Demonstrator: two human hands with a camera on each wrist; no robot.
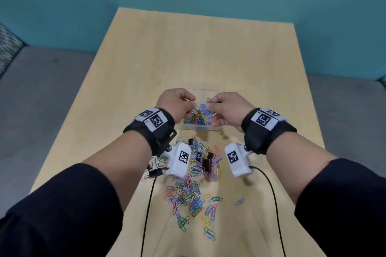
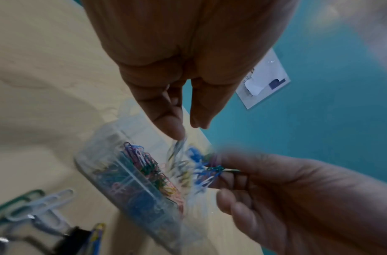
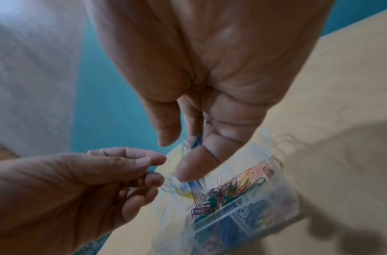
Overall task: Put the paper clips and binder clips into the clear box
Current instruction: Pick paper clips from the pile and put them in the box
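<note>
Risk: tangled paper clips (image 1: 203, 108) dropping from both hands could snag and spill past the clear box (image 1: 196, 126) rim onto the table (image 1: 261, 69). Left hand (image 1: 177, 103) and right hand (image 1: 228, 109) hover over the box, fingers pinching clips — apparently mid-release, blur obscures. Loose pile (image 1: 192, 190) nearer — binder clips (image 1: 206, 162) included.

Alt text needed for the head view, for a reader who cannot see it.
Both hands, left hand and right hand, pinch coloured paper clips over the clear plastic box on a light wooden table. More coloured paper clips and black binder clips lie scattered nearer the person.
</note>
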